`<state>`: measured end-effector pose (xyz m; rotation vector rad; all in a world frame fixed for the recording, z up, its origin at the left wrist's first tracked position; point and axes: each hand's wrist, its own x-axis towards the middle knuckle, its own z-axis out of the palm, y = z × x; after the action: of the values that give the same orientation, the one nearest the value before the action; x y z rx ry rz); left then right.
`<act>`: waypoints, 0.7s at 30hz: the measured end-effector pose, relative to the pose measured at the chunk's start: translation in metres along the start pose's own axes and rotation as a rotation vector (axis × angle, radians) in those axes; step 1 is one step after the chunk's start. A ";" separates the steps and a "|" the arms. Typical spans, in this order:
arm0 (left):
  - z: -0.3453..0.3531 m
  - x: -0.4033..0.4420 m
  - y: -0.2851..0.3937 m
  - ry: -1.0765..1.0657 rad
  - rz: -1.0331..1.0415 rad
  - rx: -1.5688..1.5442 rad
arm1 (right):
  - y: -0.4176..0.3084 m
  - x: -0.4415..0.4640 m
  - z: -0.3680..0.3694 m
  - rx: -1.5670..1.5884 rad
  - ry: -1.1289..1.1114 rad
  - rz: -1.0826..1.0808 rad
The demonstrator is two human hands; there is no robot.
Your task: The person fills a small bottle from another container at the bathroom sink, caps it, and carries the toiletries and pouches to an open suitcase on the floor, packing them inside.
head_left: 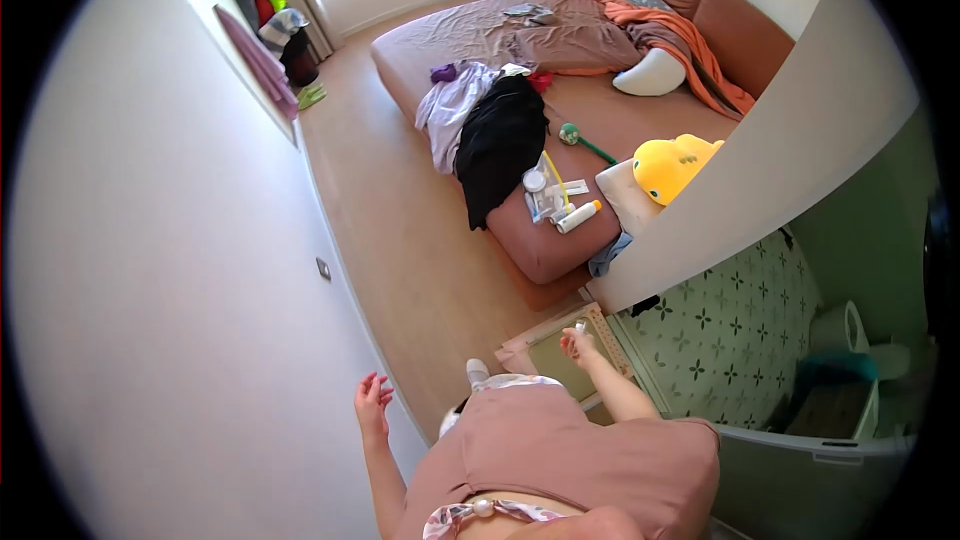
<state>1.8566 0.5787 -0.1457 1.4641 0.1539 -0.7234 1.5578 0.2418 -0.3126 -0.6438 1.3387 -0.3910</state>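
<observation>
The right hand (578,345) is pinched on a small white thing (581,326) — it is too little for me to tell what it is. The small white thing sticks out at the far end of that hand, right at the fingertips. Below them is a mat (548,362) with a pink edge, on the floor (390,210). The left hand (373,400) is well apart from the small white thing, over on the left, close to the white wall (180,240). Its fingers are spread a bit and a little bent, with nothing in them. Farther off, past the mat, is the big brown bed (545,252). On its near end there is a white bottle (577,218) with an orange cap, lying on its side, just beside a clear bag (545,195) of bits. A black cloth (500,140) hangs over the left side of the bed, and a yellow soft toy (675,168) sits on the right — all well apart from both hands.
</observation>
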 end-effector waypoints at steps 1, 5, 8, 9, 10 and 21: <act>0.010 0.027 0.014 -0.025 0.027 0.054 | -0.012 0.000 0.006 0.007 0.011 -0.053; 0.055 0.134 0.048 -0.165 0.056 0.203 | -0.040 0.026 0.027 0.121 0.062 -0.186; 0.111 0.209 0.075 -0.304 0.029 0.338 | -0.073 0.043 0.042 0.210 0.179 -0.179; 0.136 0.234 0.086 -0.363 0.042 0.372 | -0.087 0.046 0.047 0.261 0.179 -0.171; 0.162 0.260 0.093 -0.425 0.051 0.410 | -0.096 0.056 0.055 0.318 0.209 -0.193; 0.461 0.460 0.086 -1.183 0.221 0.929 | -0.215 0.173 0.138 0.268 0.515 -0.245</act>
<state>2.1111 -0.0188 -0.2453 1.5861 -1.3812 -1.4532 1.7486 0.0000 -0.2960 -0.4985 1.6575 -0.9676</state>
